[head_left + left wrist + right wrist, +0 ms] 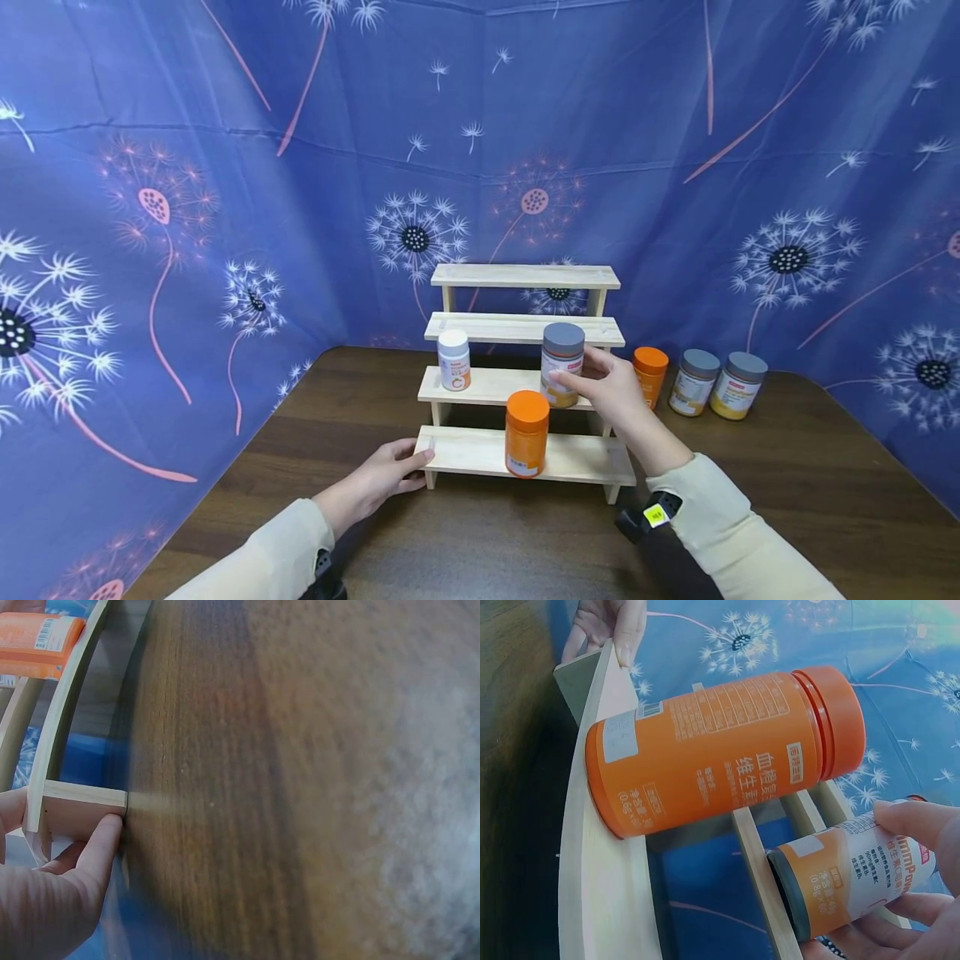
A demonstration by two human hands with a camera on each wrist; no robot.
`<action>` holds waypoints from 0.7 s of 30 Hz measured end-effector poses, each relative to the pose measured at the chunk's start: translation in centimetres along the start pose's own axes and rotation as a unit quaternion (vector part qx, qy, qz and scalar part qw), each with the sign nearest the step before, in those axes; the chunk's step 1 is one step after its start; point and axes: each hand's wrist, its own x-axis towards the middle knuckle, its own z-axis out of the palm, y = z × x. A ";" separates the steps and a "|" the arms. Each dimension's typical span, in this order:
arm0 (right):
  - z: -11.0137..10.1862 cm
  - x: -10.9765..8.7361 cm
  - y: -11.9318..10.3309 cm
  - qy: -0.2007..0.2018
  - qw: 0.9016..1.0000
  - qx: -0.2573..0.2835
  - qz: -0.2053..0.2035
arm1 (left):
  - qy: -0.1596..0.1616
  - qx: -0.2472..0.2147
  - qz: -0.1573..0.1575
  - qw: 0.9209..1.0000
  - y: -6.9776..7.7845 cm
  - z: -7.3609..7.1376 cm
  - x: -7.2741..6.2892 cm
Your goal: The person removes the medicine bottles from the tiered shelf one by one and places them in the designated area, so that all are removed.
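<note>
A wooden tiered display shelf (480,454) stands on the table. My left hand (382,483) grips the left end of its lowest step, thumb on top and fingers by the end support (82,802). In my right hand (618,387) is a grey-lidded supplement jar (562,367) with a white and orange label, pinched between thumb and fingers. The jar is upright at the right of the second step; whether its base touches the wood I cannot tell. An orange jar (527,433) stands on the lowest step. On the second step's left sits a small white bottle (454,362).
Right of the shelf, another orange jar (650,375) and two grey-lidded jars, one nearer (693,383) and one farther right (738,386), stand on the brown table (480,542). A blue dandelion-print cloth (637,100) hangs behind and at the sides.
</note>
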 end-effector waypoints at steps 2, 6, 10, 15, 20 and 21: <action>-0.2 -0.1 0.0 0.002 1.000 -0.002 0.001 | -0.001 0.000 0.000 1.000 0.0 0.0 0.0; -0.7 -0.4 0.0 -0.001 1.000 -0.004 0.005 | 0.000 -0.001 -0.002 1.000 0.0 0.0 0.0; -1.2 -0.6 0.2 0.001 1.000 -0.010 0.001 | -0.001 -0.002 -0.001 1.000 0.0 0.0 0.1; -1.7 -0.9 0.5 0.007 1.000 -0.015 -0.005 | -0.008 0.003 0.006 1.000 0.1 0.0 -0.1; -2.3 -1.0 1.0 0.013 1.000 -0.017 0.001 | -0.008 0.001 0.005 1.000 0.1 0.0 -0.2; -2.4 -1.0 1.0 0.013 1.000 -0.018 0.002 | -0.007 0.002 0.007 1.000 0.1 0.0 -0.1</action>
